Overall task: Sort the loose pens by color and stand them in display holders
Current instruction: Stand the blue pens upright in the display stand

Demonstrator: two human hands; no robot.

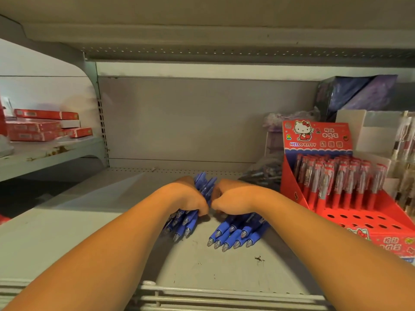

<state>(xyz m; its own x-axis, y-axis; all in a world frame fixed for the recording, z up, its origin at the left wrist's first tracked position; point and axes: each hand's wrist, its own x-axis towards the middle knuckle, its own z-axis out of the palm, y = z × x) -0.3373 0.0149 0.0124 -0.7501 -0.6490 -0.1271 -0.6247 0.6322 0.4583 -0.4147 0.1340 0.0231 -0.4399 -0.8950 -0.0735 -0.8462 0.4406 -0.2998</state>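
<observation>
Two bundles of blue pens lie on the grey shelf (89, 232), tips pointing toward me. My left hand (190, 198) grips the left bundle (182, 223). My right hand (231, 198) grips the right bundle (235, 234). Both hands sit close together, thumbs almost touching, and more blue pen ends (205, 182) stick up between them. To the right stands a red display holder (363, 217) with red pens (336, 182) upright in its back rows and several open holes in front.
Red flat boxes (42, 127) are stacked on a side shelf at the left. A dark bag of pens (262, 173) lies behind the holder, with white boxes (372, 133) and more pen packs at the far right. A wire rail (202, 290) runs along the shelf's front edge.
</observation>
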